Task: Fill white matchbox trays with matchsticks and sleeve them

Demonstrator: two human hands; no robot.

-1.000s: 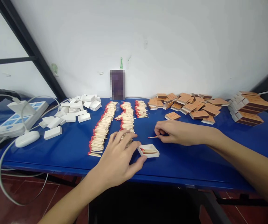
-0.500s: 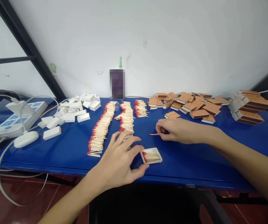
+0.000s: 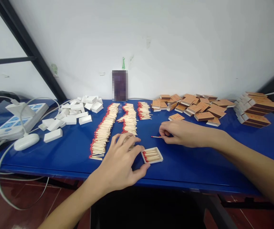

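Note:
A small white matchbox tray [image 3: 152, 155] with red-tipped matches in it lies near the front of the blue table [image 3: 189, 165]. My left hand [image 3: 121, 159] rests beside it, fingers spread, with the thumb and a fingertip against the tray's left end. My right hand [image 3: 178, 133] lies on the table behind the tray and pinches a single match [image 3: 155, 136], whose red tip points left. Rows of loose matches [image 3: 105, 128] run back from my left hand toward the wall.
Empty white trays [image 3: 76, 111] are heaped at the back left. Brown matchbox sleeves [image 3: 194, 106] are scattered at the back right, with a stack [image 3: 255, 109] further right. A white power strip [image 3: 15, 122] with cables lies at the far left. A blurred dark object [image 3: 119, 85] leans on the wall.
The tray has turned and shifted slightly under my left hand's fingers, and it now lies square. My right hand with the match has barely moved.

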